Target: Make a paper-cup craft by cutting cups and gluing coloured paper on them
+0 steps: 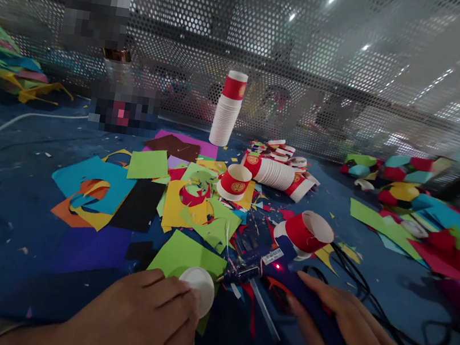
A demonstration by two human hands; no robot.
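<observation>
My left hand (149, 310) is closed on a white round piece (202, 294) that looks like the base of a paper cup; its far part is covered by my fingers. Under it lies a light green paper sheet (183, 255). In my right hand (356, 335) is a dark blue hot glue gun (295, 283) with a lit red light. Its nozzle points left, close to the edge of the white piece; whether they touch I cannot tell. A clear glue stick (265, 310) lies beneath the gun. Just behind the gun, a red and white paper cup (305, 233) rests tilted.
Coloured paper sheets and scraps (93, 189) cover the blue table's middle. A tall cup stack (228, 109) stands behind, with a fallen stack (273, 173) and an upright cup (233, 182) nearer. Black cable (368, 291) runs at right, beside paper balls (400, 192). Perforated metal backs the table.
</observation>
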